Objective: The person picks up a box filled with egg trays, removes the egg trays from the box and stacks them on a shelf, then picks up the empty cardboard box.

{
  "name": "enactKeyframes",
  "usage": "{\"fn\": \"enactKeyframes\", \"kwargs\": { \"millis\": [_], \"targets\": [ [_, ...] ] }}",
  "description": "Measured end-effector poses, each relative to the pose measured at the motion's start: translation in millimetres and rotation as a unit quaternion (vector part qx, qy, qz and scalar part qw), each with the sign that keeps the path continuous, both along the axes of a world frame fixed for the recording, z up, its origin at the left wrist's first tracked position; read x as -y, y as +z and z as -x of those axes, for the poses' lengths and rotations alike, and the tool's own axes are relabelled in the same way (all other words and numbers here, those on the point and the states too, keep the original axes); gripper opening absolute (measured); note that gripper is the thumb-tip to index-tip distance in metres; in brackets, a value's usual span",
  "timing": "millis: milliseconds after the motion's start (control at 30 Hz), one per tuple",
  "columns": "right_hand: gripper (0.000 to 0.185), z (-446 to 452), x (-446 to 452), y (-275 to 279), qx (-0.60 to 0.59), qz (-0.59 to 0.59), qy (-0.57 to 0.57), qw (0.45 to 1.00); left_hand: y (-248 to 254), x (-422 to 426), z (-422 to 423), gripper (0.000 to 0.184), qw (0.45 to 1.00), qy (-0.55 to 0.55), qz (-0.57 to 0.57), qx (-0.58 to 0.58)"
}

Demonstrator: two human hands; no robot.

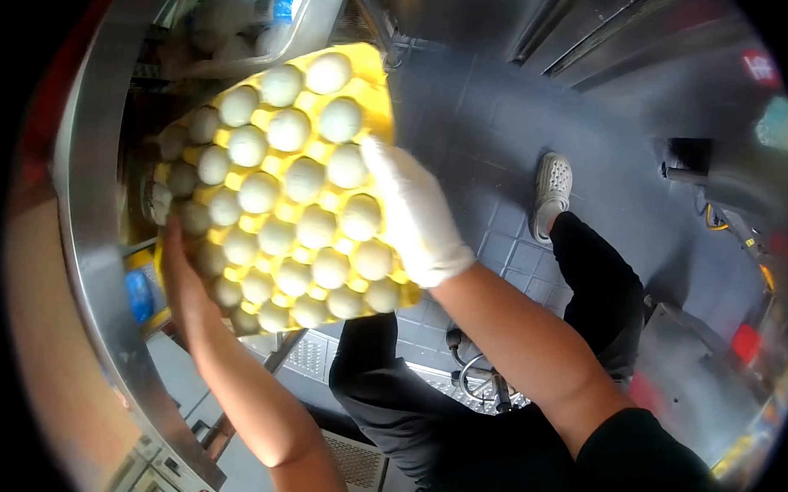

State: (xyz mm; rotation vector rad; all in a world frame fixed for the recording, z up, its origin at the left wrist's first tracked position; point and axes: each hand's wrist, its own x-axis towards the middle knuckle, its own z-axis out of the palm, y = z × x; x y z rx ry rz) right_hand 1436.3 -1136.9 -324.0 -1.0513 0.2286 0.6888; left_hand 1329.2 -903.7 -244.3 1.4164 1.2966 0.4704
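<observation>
A yellow egg tray (376, 73) full of pale eggs (288, 130) is held up in front of me, tilted, between both hands. My right hand (417, 215), in a white glove, is closed on the tray's right edge, with its fingertips near the outer eggs. On the opposite side, my left hand (178, 266) grips the left edge; its fingers are partly hidden in shadow and behind the tray.
A steel counter edge (109, 282) curves along the left. Above the tray is a clear plastic container (313, 28). Black hoses (501, 390) lie near my legs on the grey tiled floor (485, 130). Steel equipment (702, 365) stands at right.
</observation>
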Motion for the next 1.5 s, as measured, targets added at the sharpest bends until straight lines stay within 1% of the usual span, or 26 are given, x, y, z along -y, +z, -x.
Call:
{"fn": "enactKeyframes", "kwargs": {
  "millis": [67, 133, 167, 267, 333, 367, 467, 567, 600, 667, 700, 767, 867, 933, 967, 1000, 1067, 1100, 1200, 1233, 1267, 1300, 1333, 1400, 1433, 1500],
  "targets": [
    [0.055, -6.2, 42.9, 0.2, 0.052, 0.068, 0.005, 0.996, -9.4, 33.4, -2.2, 0.072, 0.999, -0.021, 0.024, -0.019],
    [0.055, -16.8, 88.0, 4.1, -0.019, 0.09, 0.002, 0.996, -26.8, 75.0, -3.7, 0.067, 0.994, -0.097, 0.03, -0.033],
    [0.058, -19.6, 105.1, -14.9, -0.069, 0.059, -0.039, 0.995, -50.4, 88.9, -2.7, 0.064, 0.991, -0.127, 0.026, -0.046],
    [0.068, -30.8, 153.4, -57.8, -0.088, 0.235, -0.065, 0.966, -135.0, 131.2, -1.6, 0.06, 0.977, -0.163, 0.076, -0.113],
    [0.063, -37.2, 178.9, -102.2, -0.067, 0.336, -0.097, 0.935, -195.1, 163.8, -9.7, 0.057, 0.973, -0.193, 0.064, -0.105],
    [0.061, -38.9, 194.7, -146.7, -0.059, 0.346, -0.114, 0.929, -221.8, 177.0, -17.8, 0.055, 0.971, -0.173, 0.113, -0.116],
    [0.059, -47.6, 222.9, -235.4, -0.051, 0.381, -0.05, 0.922, -325.1, 196.2, -27.4, 0.054, 0.959, -0.134, 0.213, -0.128],
    [0.061, -67.5, 212.0, -287.8, -0.018, 0.424, -0.006, 0.906, -415.4, 199.1, -32.5, 0.053, 0.93, -0.13, 0.334, -0.083],
    [0.064, -75.9, 209.5, -308.2, -0.005, 0.451, 0.026, 0.892, -429.8, 200.6, -37.7, 0.053, 0.914, -0.13, 0.38, -0.06],
    [0.068, -93.6, 214.6, -379.2, 0.028, 0.453, 0.06, 0.889, -464.3, 208.2, -41.5, 0.053, 0.919, -0.093, 0.38, -0.053],
    [0.071, -106.7, 201.4, -377.5, 0.031, 0.484, 0.085, 0.871, -485.7, 207.8, -39.9, 0.053, 0.919, -0.082, 0.381, -0.062],
    [0.08, -133.5, 196.3, -420.3, 0.085, 0.515, 0.164, 0.837, -513.5, 204.8, -45.6, 0.053, 0.918, -0.069, 0.382, -0.081],
    [0.084, -166.5, 176.3, -443.9, 0.115, 0.523, 0.23, 0.813, -545.9, 203.5, -51.1, 0.051, 0.907, -0.059, 0.417, -0.015],
    [0.083, -178.0, 169.5, -462.2, 0.147, 0.551, 0.222, 0.791, -557.7, 204.1, -54.0, 0.048, 0.907, -0.059, 0.418, -0.001],
    [0.083, -184.2, 162.8, -453.4, 0.104, 0.512, 0.235, 0.82, -549.8, 204.7, -62.4, 0.047, 0.909, -0.056, 0.413, -0.008],
    [0.083, -185.5, 159.9, -455.0, 0.118, 0.527, 0.236, 0.808, -543.4, 205.2, -68.2, 0.045, 0.911, -0.052, 0.408, -0.015],
    [0.082, -186.0, 153.6, -456.2, 0.147, 0.558, 0.239, 0.781, -528.6, 205.7, -74.3, 0.041, 0.947, -0.205, 0.182, -0.167],
    [0.079, -179.5, 148.8, -460.4, 0.19, 0.591, 0.213, 0.755, -517.9, 205.6, -76.6, 0.039, 0.93, -0.274, 0.061, -0.238],
    [0.077, -170.4, 108.1, -439.4, 0.399, 0.632, 0.055, 0.662, -427.2, 174.2, -96.8, 0.031, 0.982, -0.118, -0.075, -0.126],
    [0.079, -173.5, 88.1, -423.6, 0.356, 0.549, 0.048, 0.755, -402.8, 152.7, -95.8, 0.033, 0.985, -0.068, -0.126, -0.095],
    [0.085, -179.7, 67.8, -406.3, 0.288, 0.464, 0.057, 0.836, -376.2, 131.9, -105.6, 0.032, 0.966, -0.004, -0.238, -0.1],
    [0.092, -186.0, 47.5, -389.1, 0.207, 0.382, 0.057, 0.899, -376.3, 99.8, -104.7, 0.035, 0.92, 0.053, -0.381, -0.072],
    [0.102, -189.5, 27.7, -374.1, 0.101, 0.296, 0.073, 0.947, -352.0, 84.5, -122.8, 0.038, 0.94, 0.176, -0.292, 0.022],
    [0.123, -184.3, -8.1, -335.0, -0.022, 0.168, 0.128, 0.977, -378.0, -7.4, -92.1, 0.042, 0.943, 0.196, -0.259, 0.074],
    [0.126, -177.3, -28.7, -337.9, -0.044, 0.133, 0.139, 0.98, -390.7, -52.8, -77.1, 0.046, 0.943, 0.207, -0.242, 0.1],
    [0.131, -162.7, -60.8, -349.8, -0.077, 0.072, 0.133, 0.985, -406.4, -127.9, -56.2, 0.048, 0.941, 0.054, -0.312, -0.118]
  ]
}}
